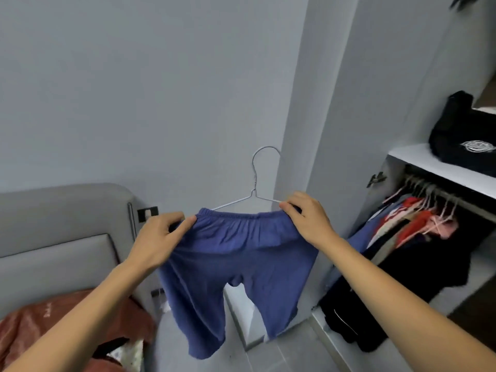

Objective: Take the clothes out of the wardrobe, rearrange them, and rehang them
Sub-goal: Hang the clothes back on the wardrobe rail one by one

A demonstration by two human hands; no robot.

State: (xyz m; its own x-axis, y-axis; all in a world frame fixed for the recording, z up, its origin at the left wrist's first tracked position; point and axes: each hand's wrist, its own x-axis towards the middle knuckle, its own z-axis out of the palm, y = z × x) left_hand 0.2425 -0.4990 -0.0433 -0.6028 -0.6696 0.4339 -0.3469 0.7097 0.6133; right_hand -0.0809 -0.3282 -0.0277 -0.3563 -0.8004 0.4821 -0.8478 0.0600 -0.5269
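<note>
the blue shorts [236, 253] are out of the wardrobe [418, 237] and held up at centre frame, waistband stretched over a wire hanger [253, 194], so this piece looks about ready to rehang, while many garments hang on the rail [440, 194] at 3 o'clock and a reddish cloth [53, 318] lies on the bed at 8 o'clock. both arms reach forward; the left hand [158, 240] pinches the waistband's 9 o'clock end with curled fingers, and the right hand [308, 218] grips the 3 o'clock end together with the hanger's arm.

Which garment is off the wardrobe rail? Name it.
The blue pants, held up by the waistband on a wire hanger in the left hand and right hand; the other clothes hang on the rail.
</note>
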